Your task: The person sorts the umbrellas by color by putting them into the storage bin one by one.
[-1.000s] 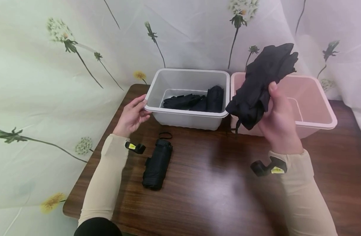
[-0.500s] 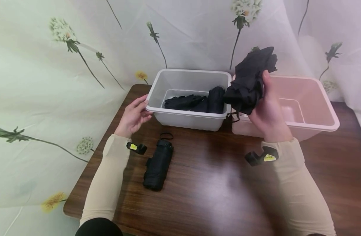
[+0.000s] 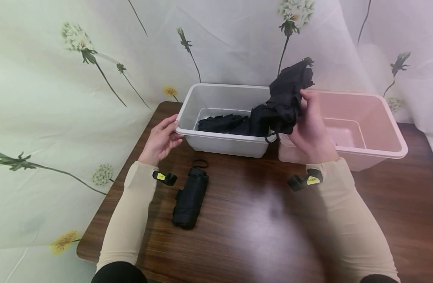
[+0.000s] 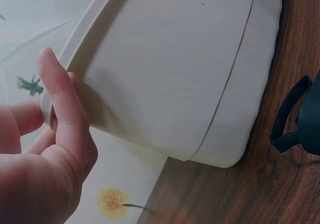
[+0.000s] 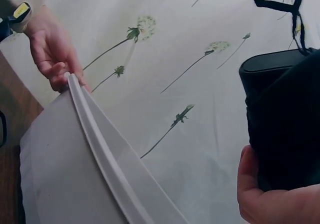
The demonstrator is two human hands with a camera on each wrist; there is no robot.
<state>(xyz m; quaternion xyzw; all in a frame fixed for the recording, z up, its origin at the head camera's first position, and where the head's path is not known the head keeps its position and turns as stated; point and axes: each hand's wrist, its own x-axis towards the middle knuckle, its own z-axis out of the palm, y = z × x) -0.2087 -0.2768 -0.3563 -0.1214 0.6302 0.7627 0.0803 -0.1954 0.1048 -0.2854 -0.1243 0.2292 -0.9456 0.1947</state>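
Observation:
My right hand (image 3: 312,133) grips a loosely folded black umbrella (image 3: 286,96) above the right end of a white bin (image 3: 223,145), partly over the pink bin's edge. In the right wrist view, the handle end of the umbrella (image 5: 285,129) shows a flat cap and a cord loop. My left hand (image 3: 160,141) pinches the white bin's left rim between thumb and fingers, also seen in the left wrist view. Inside that bin lie several black folded bundles (image 3: 221,123), one partly hidden behind the held umbrella. A neatly rolled black umbrella (image 3: 190,198) with a wrist loop lies on the table.
A pink bin (image 3: 373,118) stands against the white bin's right side; no objects show in its visible part. Both stand on a brown wooden table (image 3: 237,236), before a flower-printed cloth (image 3: 234,43).
My right hand has carried the umbrella left and slightly down, from above the pink bin to the white bin's right end. My left hand keeps its hold on the rim.

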